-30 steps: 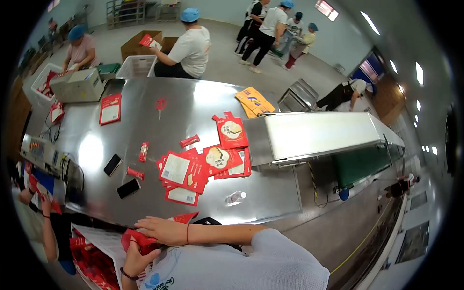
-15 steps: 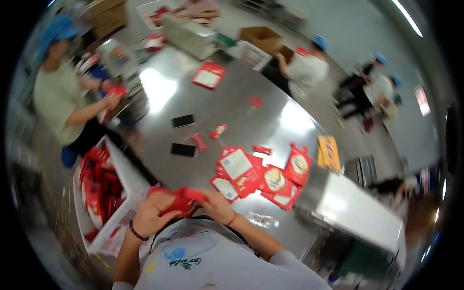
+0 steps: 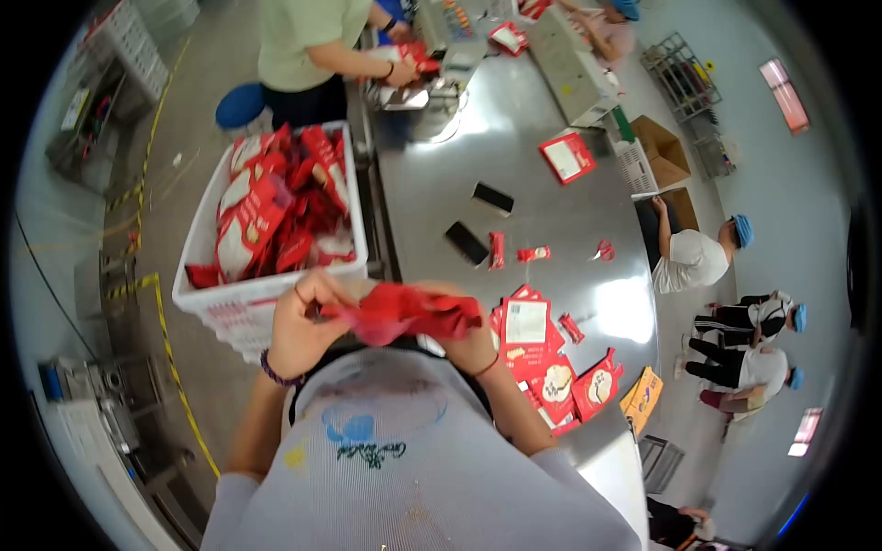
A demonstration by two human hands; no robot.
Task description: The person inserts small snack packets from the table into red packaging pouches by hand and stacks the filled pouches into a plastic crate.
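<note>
A crumpled red plastic bag (image 3: pixel 413 315) is stretched sideways in front of my chest, blurred by motion. My left hand (image 3: pixel 306 323) pinches its left end between thumb and fingers. Around its other end my right hand (image 3: pixel 470 347) is closed, the fingers partly hidden behind the red film. Just beyond the left hand stands a white plastic crate (image 3: pixel 246 308) heaped with red and white packets (image 3: pixel 266 207). To the right of the right hand, several flat red printed pouches (image 3: pixel 555 378) lie overlapping on the steel table (image 3: pixel 413 216).
Two black phones (image 3: pixel 467 243), small red sachets (image 3: pixel 534 253) and red scissors (image 3: pixel 603 250) lie on the table. A yellow packet (image 3: pixel 642 397) sits at its right edge. Across from me a person in a light green shirt (image 3: pixel 312 46) handles red bags beside a machine (image 3: pixel 450 41).
The view has swung to the left, bringing the crate in front of me. Between my hands the red bag is now drawn out wider, and my hands are farther apart.
</note>
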